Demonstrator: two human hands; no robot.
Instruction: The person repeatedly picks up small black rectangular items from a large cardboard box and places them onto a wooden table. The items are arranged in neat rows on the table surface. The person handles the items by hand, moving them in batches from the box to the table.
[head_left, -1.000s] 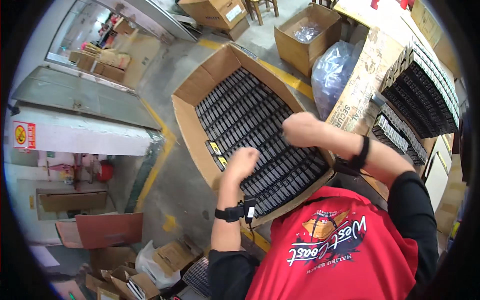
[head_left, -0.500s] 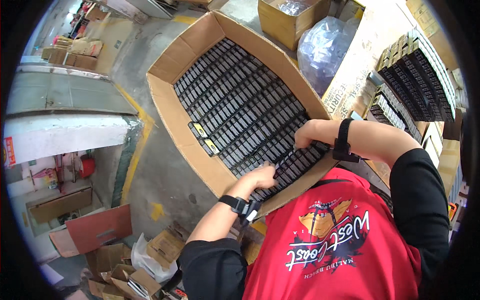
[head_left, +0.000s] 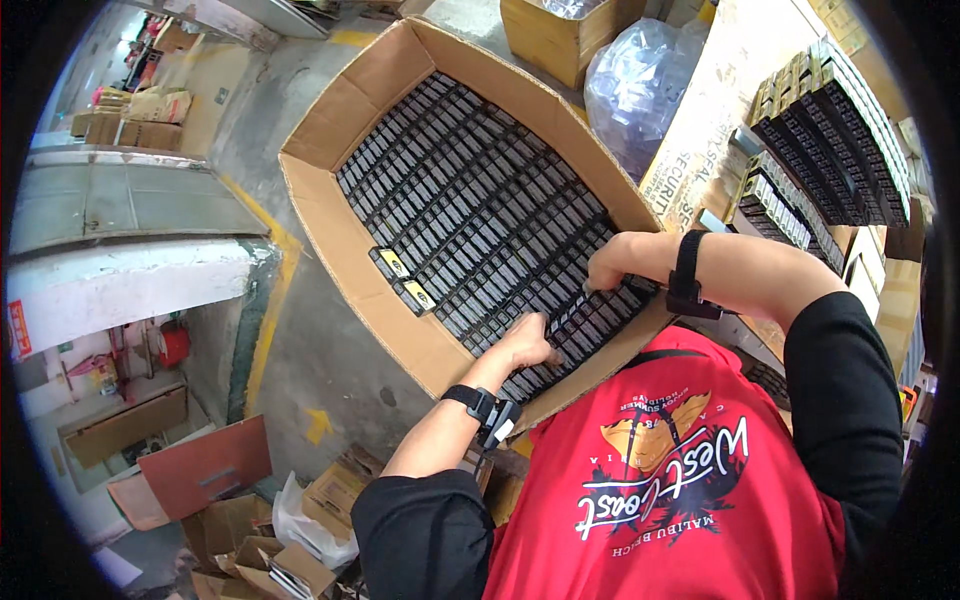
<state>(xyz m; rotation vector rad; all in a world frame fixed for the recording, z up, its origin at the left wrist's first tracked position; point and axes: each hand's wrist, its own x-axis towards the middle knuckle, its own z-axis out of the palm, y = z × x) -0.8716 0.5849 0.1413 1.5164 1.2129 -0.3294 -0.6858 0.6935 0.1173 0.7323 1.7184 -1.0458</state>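
A large open cardboard box (head_left: pixel 350 105) stands in front of me, filled with tight rows of small black boxes (head_left: pixel 450 190) set on edge. Inside its near part, my left hand (head_left: pixel 528 342) reaches down with bent fingers at one end of a short row. My right hand (head_left: pixel 608 264) is at the other end, its fingers curled down. The row of small black boxes (head_left: pixel 571 312) is gripped between both hands; some fingertips are hidden. Two small boxes with yellow and white faces (head_left: pixel 405 280) lie at the box's left wall.
To the right, a worktable (head_left: pixel 725 100) carries stacked black cartons (head_left: pixel 830 130). A clear plastic bag (head_left: pixel 640 90) and another cardboard box (head_left: pixel 570 40) stand beyond the large box. Flattened cardboard and a white bag (head_left: pixel 305 520) lie at lower left.
My left hand has shifted slightly up and its fingers have pressed down into the row. My right hand stays nearly in place. The whole view has shifted a little.
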